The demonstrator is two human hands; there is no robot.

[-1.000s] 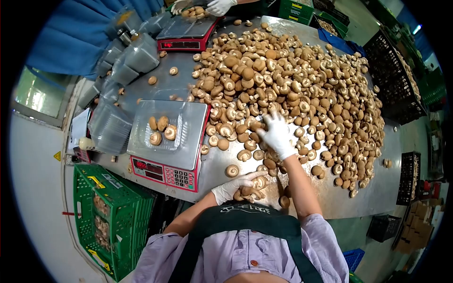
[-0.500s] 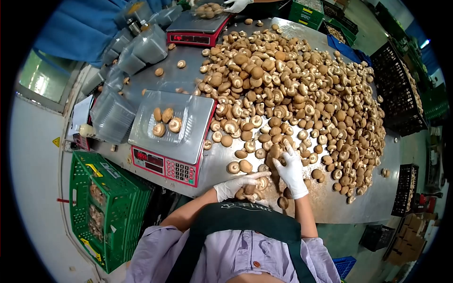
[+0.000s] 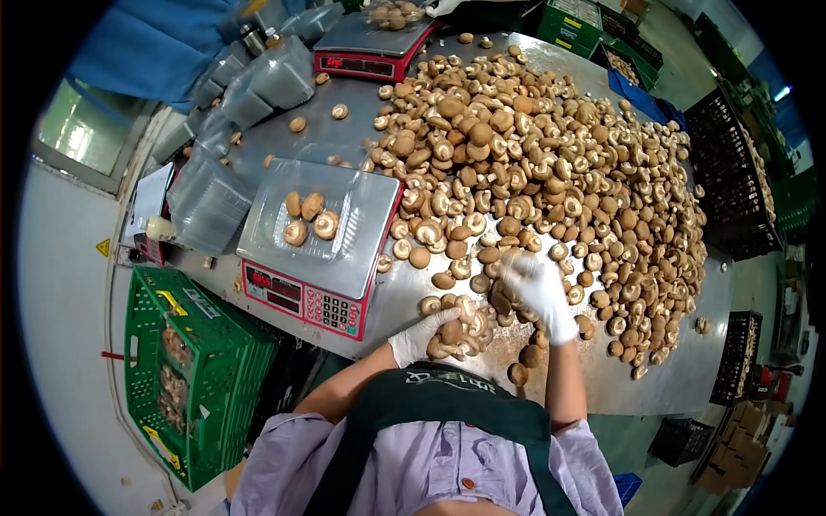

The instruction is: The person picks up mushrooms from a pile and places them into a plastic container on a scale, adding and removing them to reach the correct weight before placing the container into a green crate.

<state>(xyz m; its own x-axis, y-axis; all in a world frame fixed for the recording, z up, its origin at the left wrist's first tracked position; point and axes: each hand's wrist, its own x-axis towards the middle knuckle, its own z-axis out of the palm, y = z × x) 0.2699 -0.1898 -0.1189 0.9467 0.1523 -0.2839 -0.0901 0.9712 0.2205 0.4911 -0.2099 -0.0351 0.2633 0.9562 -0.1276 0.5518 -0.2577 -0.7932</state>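
Note:
My left hand [image 3: 419, 339], in a white glove, curls round a small cluster of mushrooms [image 3: 462, 334] at the table's near edge. Also gloved in white, my right hand [image 3: 538, 292] is over the near side of the big mushroom heap [image 3: 551, 155]; its fingers are smeared by motion, with mushrooms under them. Left of the heap, a clear plastic tray [image 3: 323, 225] with several mushrooms rests on a scale [image 3: 366, 258] with a red base and lit digits. A few loose mushrooms lie just below my right hand.
Stacked clear trays [image 3: 206, 202] stand left of the scale. A second scale [image 3: 370, 47] is at the back, with a co-worker's gloved hand [image 3: 443, 8] beside it. Green crates [image 3: 194, 378] stand at lower left; black crates [image 3: 727, 172] are on the right.
My left hand's pointing fingers have drawn back round the cluster, which shows more fully. My right hand has turned and shifted slightly right, now blurred. The view has shifted a little.

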